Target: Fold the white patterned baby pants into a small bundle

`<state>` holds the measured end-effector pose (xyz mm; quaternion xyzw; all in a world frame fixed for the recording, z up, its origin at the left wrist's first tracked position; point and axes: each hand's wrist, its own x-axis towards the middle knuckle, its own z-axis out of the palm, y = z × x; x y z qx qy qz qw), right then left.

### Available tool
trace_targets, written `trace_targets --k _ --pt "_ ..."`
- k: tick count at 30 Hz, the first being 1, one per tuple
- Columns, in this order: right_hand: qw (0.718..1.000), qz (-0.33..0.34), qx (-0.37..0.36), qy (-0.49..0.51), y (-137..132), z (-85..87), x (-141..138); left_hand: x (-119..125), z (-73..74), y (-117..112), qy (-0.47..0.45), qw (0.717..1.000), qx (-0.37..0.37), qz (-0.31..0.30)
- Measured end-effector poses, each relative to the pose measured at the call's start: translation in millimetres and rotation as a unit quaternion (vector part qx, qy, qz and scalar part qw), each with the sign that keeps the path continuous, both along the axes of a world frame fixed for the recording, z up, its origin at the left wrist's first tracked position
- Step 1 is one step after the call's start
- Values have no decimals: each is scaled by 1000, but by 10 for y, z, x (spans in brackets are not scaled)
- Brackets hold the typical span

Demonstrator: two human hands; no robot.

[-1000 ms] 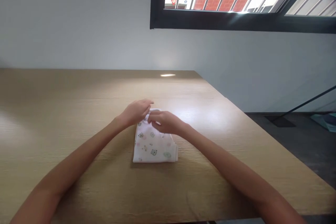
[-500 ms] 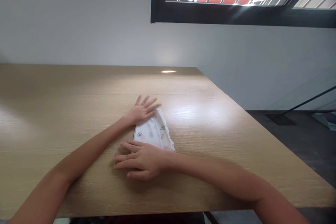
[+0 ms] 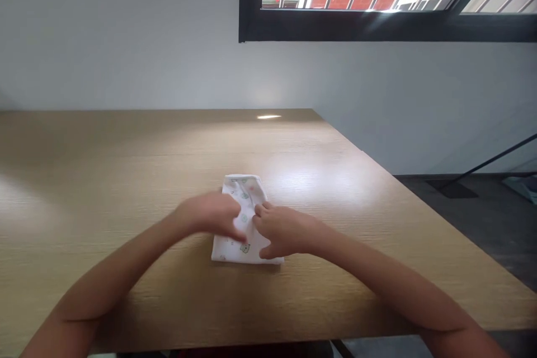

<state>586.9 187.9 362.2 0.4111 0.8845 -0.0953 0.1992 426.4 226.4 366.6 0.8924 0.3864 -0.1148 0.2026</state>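
A white folded cloth with small printed animal figures lies on the wooden table, its far part creased. My left hand is over the cloth's left side, thumb pointing across it; motion blurs this hand and its other fingertips are hidden. On the cloth's right side, my right hand has its fingers curled against the fabric, where creases run toward the fingertips. The right thumb rests lower down, apart from those fingers.
The light wooden table reaches back to a grey wall. Its right edge slants toward the dark floor. A dark-framed window with bars is at the upper right, and a thin dark rod leans at far right.
Both hands were spread flat before; now they are drawn in over the cloth's sides with bent fingers. The cloth has turned, and a straight edge faces me. The view has shifted slightly.
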Motion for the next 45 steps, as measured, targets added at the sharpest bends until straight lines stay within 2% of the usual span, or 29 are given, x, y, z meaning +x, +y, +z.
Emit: trace_targets --k 2,5,8,12,15,17,19,21,23,26,29,30,32,37,39,41,43,45 --pt "1000 7 10 -23 -35 -65 -34 138 -108 -188 47 999 3 -27" --pt "998 11 13 -56 -84 -86 -118 260 -221 -298 73 995 58 -28" --pt "998 13 21 -64 -119 -73 -170 323 -263 -343 105 991 71 -32" --pt "997 16 58 -58 -109 -90 -152 394 -346 -494 137 981 137 -3" --pt "999 39 10 -36 -1 -49 -80 360 -356 -506 99 983 150 -21" --pt "998 25 -53 -8 135 15 3 265 -287 -359 46 993 99 -51" --pt "994 -13 -100 46 313 70 119 127 -189 -94 -2 998 5 -69" --pt "983 -45 -127 122 515 76 262 -19 -126 228 -45 993 -92 -64" --pt "963 -74 -156 207 707 17 415 -141 -142 525 -102 979 -168 -46" --pt "902 -133 -216 350 916 -157 602 -244 -297 813 -221 944 -243 25" --pt "831 -196 -243 461 1001 -329 677 -270 -482 919 -309 901 -283 113" --pt "820 -212 -232 479 1008 -372 676 -271 -531 935 -321 893 -288 128" --pt "818 -231 -190 491 1001 -426 647 -276 -602 959 -333 888 -286 138" --pt "866 -264 -100 412 936 -422 525 -320 -648 1008 -329 890 -267 167" --pt "896 -261 -24 358 897 -400 459 -311 -628 992 -284 924 -182 180" --pt "917 -227 124 304 844 -405 361 -245 -612 935 -235 954 -23 187" --pt "910 -161 269 272 780 -467 237 -113 -628 847 -218 950 117 189" --pt "899 -102 329 271 727 -588 127 43 -697 759 -248 941 166 157"
